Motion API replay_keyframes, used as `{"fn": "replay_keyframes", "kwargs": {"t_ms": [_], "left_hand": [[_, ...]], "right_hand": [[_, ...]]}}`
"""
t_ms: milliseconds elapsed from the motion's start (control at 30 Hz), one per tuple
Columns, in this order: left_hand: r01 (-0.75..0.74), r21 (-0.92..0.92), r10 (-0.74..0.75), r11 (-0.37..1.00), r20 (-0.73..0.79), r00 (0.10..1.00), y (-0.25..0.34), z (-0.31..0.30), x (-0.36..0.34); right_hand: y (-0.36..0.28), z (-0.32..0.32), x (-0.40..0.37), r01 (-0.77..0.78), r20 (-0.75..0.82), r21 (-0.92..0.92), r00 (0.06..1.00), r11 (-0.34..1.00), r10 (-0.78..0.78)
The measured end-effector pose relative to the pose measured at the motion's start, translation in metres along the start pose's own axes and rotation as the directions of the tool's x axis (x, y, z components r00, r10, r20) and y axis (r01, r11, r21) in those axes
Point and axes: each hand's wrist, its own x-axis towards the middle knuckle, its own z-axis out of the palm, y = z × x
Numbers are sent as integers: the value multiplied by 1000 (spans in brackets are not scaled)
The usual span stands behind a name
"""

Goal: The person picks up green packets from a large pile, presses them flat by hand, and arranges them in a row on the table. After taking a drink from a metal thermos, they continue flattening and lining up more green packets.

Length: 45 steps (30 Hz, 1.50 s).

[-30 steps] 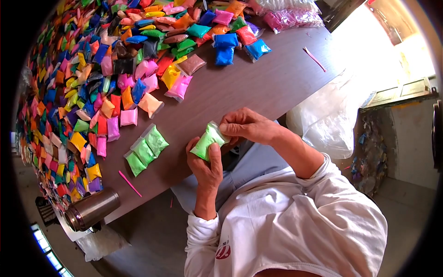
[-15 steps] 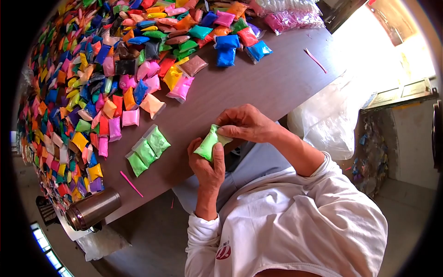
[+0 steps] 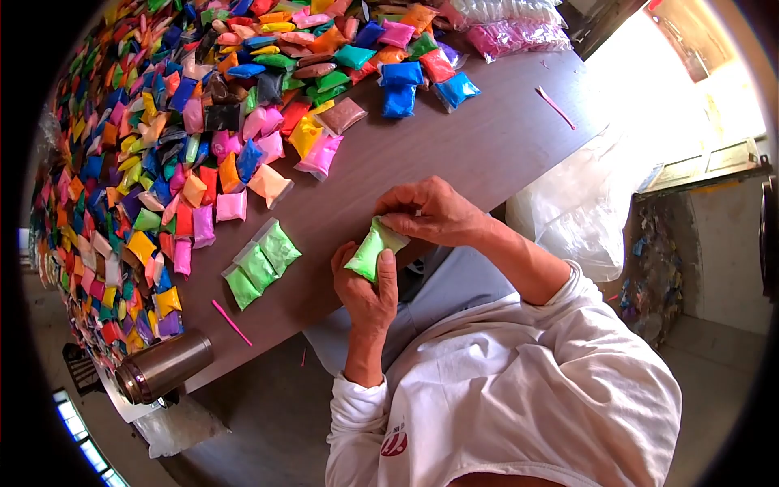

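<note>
Closest to the camera, the person's white long-sleeved shirt [image 3: 503,390] filled the lower frame, with both arms reaching toward the edge of the brown worktop [image 3: 454,154]. The left hand [image 3: 365,286] was clenched around the lower part of a light-green pouch [image 3: 369,250], thumb lying along its side, holding it tilted just over the worktop's near edge above the lap. The right hand [image 3: 430,213] gripped the same pouch at its upper end, fingertips pinched on the clear top of the plastic. Just beyond, to the left on the worktop, 3 green pouches [image 3: 261,264] lay side by side, touching one another in a slanted row. A thin pink stick [image 3: 231,322] lay near them, closer to the edge, and a brown metal flask [image 3: 162,367] lay on its side at the worktop's left corner. Farther out, a dense heap of coloured pouches [image 3: 154,138] in pink, blue, orange, yellow, red and purple covered the left and far part of the worktop. A few blue pouches [image 3: 398,85] sat at its nearer fringe. Another pink stick [image 3: 554,104] lay alone on the bare wood to the right, and a clear plastic bag [image 3: 576,211] hung beside the worktop, past the right forearm.
</note>
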Motion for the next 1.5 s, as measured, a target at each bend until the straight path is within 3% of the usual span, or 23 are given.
{"fn": "replay_keyframes", "kwargs": {"t_ms": [233,300,633,700,733,800,867,933,1067,1100,1200,1233,1367,1500], "left_hand": [[-28,53,28,998,7,1000,-2,1,-1],[-50,76,49,996,13,999,-6,2,-1],[-152,203,138,967,83,987,-6,2,1],[-121,165,115,979,45,992,-8,3,-1],[-91,127,90,988,8,996,-8,4,-2],[-95,122,92,988,34,995,-8,1,-2],[-93,122,86,988,63,994,-8,-2,-3],[-101,130,94,986,54,994,-6,0,-1],[-104,124,97,987,55,994,-6,1,-1],[-113,134,106,985,58,993,-8,1,-1],[-112,145,105,983,55,993,-8,1,-3],[-102,146,97,984,47,994,-8,2,-2],[-107,127,105,986,21,994,-1,1,0],[-109,121,107,987,21,994,-3,1,0]], "right_hand": [[-2,6,8,103,-29,-129,994,986,-107],[4,9,11,175,-42,-248,981,953,-191],[3,-5,11,144,50,-369,990,918,-135],[8,-15,7,127,-52,-553,981,824,-187],[8,-23,3,127,-51,-554,981,823,-186],[9,-43,-5,-117,-400,-446,913,887,-81],[16,-61,-16,-127,-655,-320,745,939,-123],[18,-83,-34,-262,-783,-89,615,961,95],[20,-83,-48,-300,-784,-175,619,938,52],[21,-70,-46,-213,-748,-227,663,950,-31],[2,-40,-40,-165,-381,-216,922,962,72],[-3,-29,-35,-56,-295,-222,955,973,-13],[-9,-10,-17,27,-212,-138,976,990,-56],[-11,-4,-9,42,-134,-220,988,975,-73]]}}
